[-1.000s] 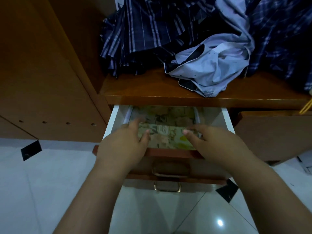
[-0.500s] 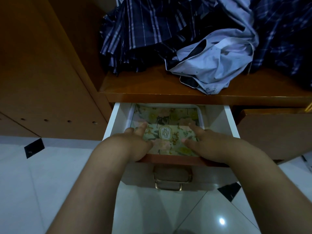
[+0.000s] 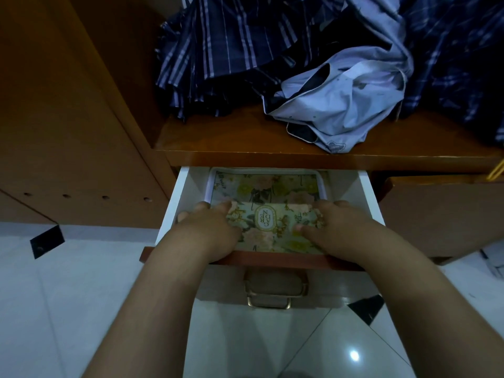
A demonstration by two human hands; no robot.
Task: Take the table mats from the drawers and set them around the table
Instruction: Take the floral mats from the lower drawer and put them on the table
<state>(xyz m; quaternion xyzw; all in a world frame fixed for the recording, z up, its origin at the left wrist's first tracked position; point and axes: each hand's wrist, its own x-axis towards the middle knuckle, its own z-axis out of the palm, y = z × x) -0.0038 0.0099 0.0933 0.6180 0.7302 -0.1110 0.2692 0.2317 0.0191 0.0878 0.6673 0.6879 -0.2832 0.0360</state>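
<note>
A white-walled drawer [image 3: 174, 208] with a brown front stands pulled out under a wooden shelf. Inside lies a stack of floral table mats [image 3: 268, 225], green and pink with an oval label in the middle. My left hand [image 3: 210, 230] grips the mats' left edge, thumb on top. My right hand [image 3: 335, 227] grips the right edge the same way. The top mat's near part looks lifted a little above the ones beneath. Both forearms cover the drawer's front corners.
A brass handle [image 3: 268, 296] shows on a lower drawer front. Crumpled plaid and light blue clothes [image 3: 327, 85] lie on the wooden shelf [image 3: 245, 154] above. A brown cabinet panel [image 3: 54, 132] stands left, another drawer front [image 3: 447, 214] right. White floor tiles [image 3: 68, 309] lie below.
The drawer has come further out, showing more of the mats. Both hands have spread from the mats' front edge to their left and right sides and closed on them.
</note>
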